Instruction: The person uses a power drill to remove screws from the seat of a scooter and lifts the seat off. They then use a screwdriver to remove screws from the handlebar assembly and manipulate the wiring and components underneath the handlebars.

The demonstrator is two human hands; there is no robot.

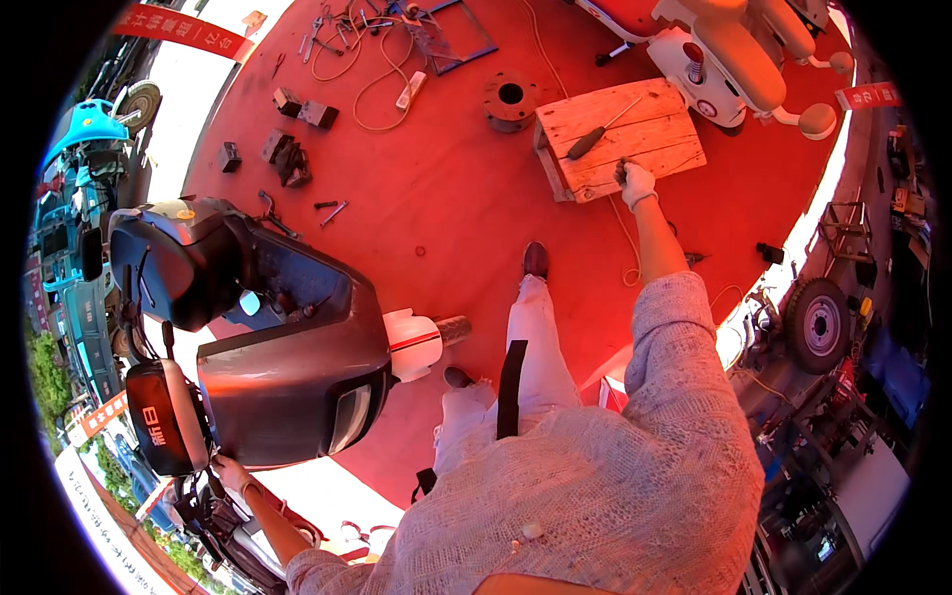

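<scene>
My right hand (635, 183) is curled at the near edge of a wooden crate (654, 139), fingers closed on something dark I cannot make out. On the crate lies a screwdriver with a dark handle (587, 141). At the lower left, my left hand (232, 473) grips the edge of a dark grey scooter (278, 397), beside its red-and-black end piece (157, 416). The scooter stands close on my left, with a white fender and tire (415, 344) sticking out toward my legs.
Red flooring (416, 198) holds metal blocks (317, 114), wrenches (333, 214), cords, a power strip (411, 89) and a flanged metal cylinder (526, 104). A white scooter (694, 74) stands beyond the crate. A spare wheel (815, 327) and clutter line the right; teal vehicles (79, 139) the left.
</scene>
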